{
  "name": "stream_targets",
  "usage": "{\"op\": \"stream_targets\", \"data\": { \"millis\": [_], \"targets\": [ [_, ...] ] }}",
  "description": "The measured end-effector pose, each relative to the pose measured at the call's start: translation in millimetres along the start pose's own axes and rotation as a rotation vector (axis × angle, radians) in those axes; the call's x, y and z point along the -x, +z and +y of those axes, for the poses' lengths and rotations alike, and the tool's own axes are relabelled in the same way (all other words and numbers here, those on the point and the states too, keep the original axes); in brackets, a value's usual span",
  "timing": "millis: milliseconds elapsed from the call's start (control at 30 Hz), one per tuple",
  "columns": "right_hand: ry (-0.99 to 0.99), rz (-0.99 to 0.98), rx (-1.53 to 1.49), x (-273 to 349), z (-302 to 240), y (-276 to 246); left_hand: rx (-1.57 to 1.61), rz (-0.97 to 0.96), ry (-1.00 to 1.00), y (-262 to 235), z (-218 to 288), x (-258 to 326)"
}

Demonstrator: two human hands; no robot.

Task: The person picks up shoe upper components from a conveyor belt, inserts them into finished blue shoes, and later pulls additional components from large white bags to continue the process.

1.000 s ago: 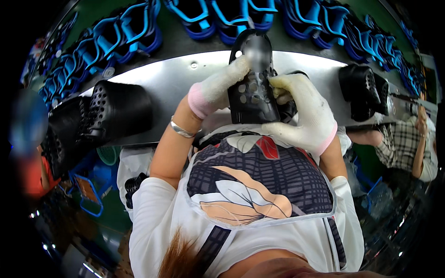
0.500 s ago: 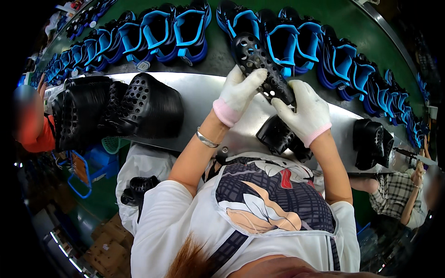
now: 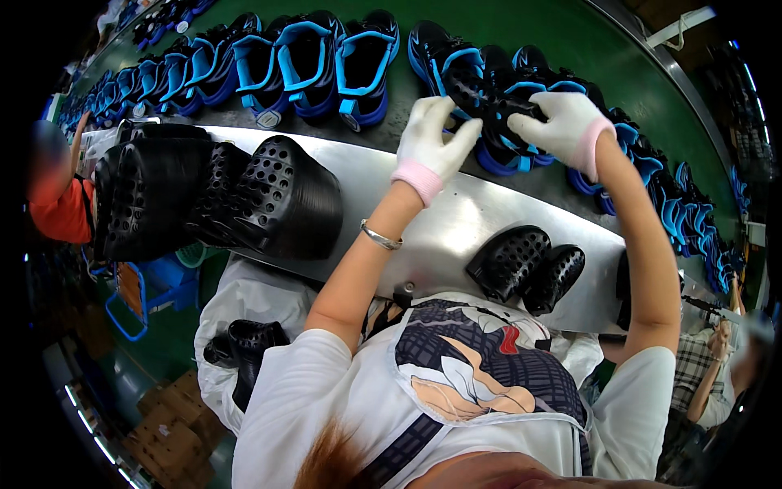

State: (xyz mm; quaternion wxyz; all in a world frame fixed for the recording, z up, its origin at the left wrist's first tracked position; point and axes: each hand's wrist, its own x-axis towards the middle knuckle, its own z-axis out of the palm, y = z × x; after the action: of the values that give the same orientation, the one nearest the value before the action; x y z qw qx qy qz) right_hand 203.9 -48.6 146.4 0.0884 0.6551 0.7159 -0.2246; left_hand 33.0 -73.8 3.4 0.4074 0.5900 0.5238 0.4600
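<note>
A black perforated shoe tree lies slanted over the row of black-and-blue sneakers, its toe end in the opening of one sneaker. My right hand, in a white glove with a pink cuff, is closed at its rear end, thumb and fingers pinched on it. My left hand, gloved alike, is beside it with thumb and fingers apart around a gap, close to the sneaker's side. Whether its fingertips touch the sneaker or the shoe tree is hard to tell. Two smaller black shoe trees lie on the metal ledge before me.
Large stacked black shoe trees stand on the metal ledge at left. Rows of sneakers line the green belt. A white bag with black shoe trees hangs lower left. Other people work at far left and right.
Both hands have moved forward, the right one also rightward, taking the shoe tree from above the ledge to the sneakers. My left hand has let go of its middle and spread its fingers.
</note>
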Motion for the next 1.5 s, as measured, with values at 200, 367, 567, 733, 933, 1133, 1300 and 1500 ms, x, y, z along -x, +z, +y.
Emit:
{"op": "stream_targets", "data": {
  "millis": [200, 367, 567, 733, 933, 1133, 1300, 1500],
  "targets": [
    [0.009, -0.110, 0.123, -41.5, -13.4, -24.0, -0.286, -0.165, 0.128, 4.8, -12.8, -6.1],
    [-0.027, -0.001, 0.243, -77.8, -41.2, 6.2, -0.666, -0.452, -0.073, 13.9, -5.0, -41.4],
    [-0.022, 0.107, 0.344, -135.4, -44.4, 74.3, -0.678, -0.637, -0.230, 20.3, -28.6, -68.3],
    [0.016, 0.032, 0.451, -172.8, -43.1, 72.8, -0.652, -0.802, -0.407, 3.6, -0.7, -84.9],
    [-0.051, 0.085, 0.339, -156.6, -53.5, 73.5, -0.600, -0.703, -0.355, -7.5, -6.3, -71.9],
    [-0.002, 0.117, 0.393, -167.2, -35.0, 86.1, -0.634, -0.809, -0.503, -0.7, -0.8, -87.6],
    [-0.048, 0.100, 0.297, -155.1, -41.9, 75.8, -0.697, -0.789, -0.501, -5.2, 10.5, -85.3],
    [-0.380, 0.330, -0.230, -58.6, -28.4, 79.6, -0.757, -0.461, -0.254, -8.0, -8.1, -58.1]
  ]
}}
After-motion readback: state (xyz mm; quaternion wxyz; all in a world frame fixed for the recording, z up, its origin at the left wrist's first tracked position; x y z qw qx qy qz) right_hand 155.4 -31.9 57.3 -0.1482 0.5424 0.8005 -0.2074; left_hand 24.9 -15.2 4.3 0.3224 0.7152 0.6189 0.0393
